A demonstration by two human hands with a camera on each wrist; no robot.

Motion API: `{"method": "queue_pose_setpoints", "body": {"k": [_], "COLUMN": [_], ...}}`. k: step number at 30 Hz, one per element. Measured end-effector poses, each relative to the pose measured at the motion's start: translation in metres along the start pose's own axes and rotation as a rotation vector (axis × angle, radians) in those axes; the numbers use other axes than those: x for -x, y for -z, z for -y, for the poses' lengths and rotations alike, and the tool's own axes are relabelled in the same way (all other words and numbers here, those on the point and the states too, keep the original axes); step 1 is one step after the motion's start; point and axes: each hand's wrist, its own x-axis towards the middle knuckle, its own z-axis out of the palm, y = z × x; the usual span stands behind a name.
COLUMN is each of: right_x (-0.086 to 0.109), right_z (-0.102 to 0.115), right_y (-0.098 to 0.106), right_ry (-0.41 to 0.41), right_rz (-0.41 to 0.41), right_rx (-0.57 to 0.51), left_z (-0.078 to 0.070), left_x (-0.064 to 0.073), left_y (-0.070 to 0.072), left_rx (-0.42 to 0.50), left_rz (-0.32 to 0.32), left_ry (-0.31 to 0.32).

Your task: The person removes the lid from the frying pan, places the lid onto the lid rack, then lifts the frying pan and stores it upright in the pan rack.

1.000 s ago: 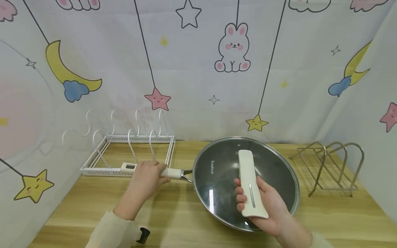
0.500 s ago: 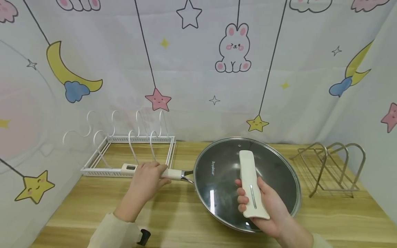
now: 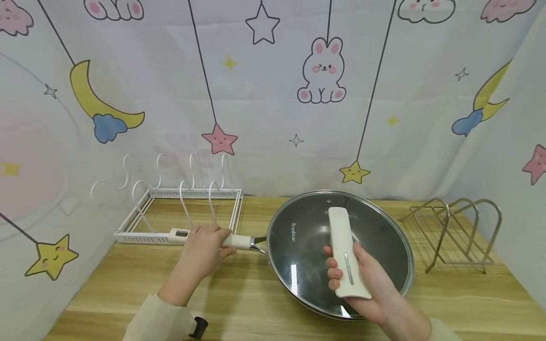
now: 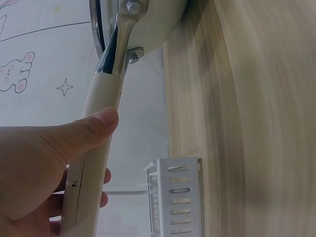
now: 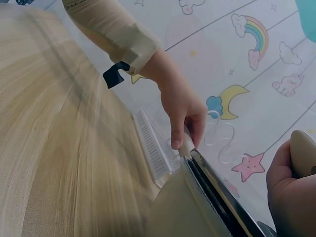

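Container inspected: a cream pan (image 5: 173,210), placed toward the back edge of the wooden surface (image 3: 247,303), right of its middle, with its long handle directed at the left edge. A dark glass lid (image 3: 298,255) marked "Royalstar" covers it; contents cannot be made out through the glass, and whether the lid's rim sits flush all the way round cannot be told. The left hand (image 3: 204,251) grips the pan handle (image 3: 239,242), thumb on one side and fingertips showing on the other in the left wrist view. The right hand (image 3: 373,284) holds the tall cream lid handle (image 3: 340,232), fingers curled round it. A white rack (image 3: 142,238) stands at the back left corner, its front rail partly hidden by the pan handle and left hand; its hooped dividers are faint against the printed cloth (image 3: 264,94). A wire rack (image 3: 439,242) with three arches stands near the back right corner. The pan's base is out of sight, so contact with the surface cannot be confirmed. A black strap (image 3: 199,327) shows at the left sleeve (image 3: 159,317), which is cut off by the lower border. In the right wrist view, the right hand and lid handle are cropped.
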Motion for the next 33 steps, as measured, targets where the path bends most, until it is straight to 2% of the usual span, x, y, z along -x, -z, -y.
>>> {"method": "queue_pose_setpoints", "body": {"k": [7,20,33], "right_x": [0.0009,0.0025,0.0035], "right_z": [0.0023,0.0036,0.0065], "right_y": [0.0000,-0.0011,-0.0033], "right_ry": [0.012,0.007,-0.011], "right_rz": [-0.016,-0.028,-0.049], "right_rx": [0.004,0.027,0.076], "left_z": [-0.0004,0.0014,0.0014], "left_x": [-0.0001,0.0028,0.0038], "left_y": [-0.0011,-0.0045,-0.0037], "left_rx": [-0.012,-0.042,-0.026], "left_rz": [0.000,-0.045,-0.045], "left_ry": [-0.007,-0.033,-0.024]}}
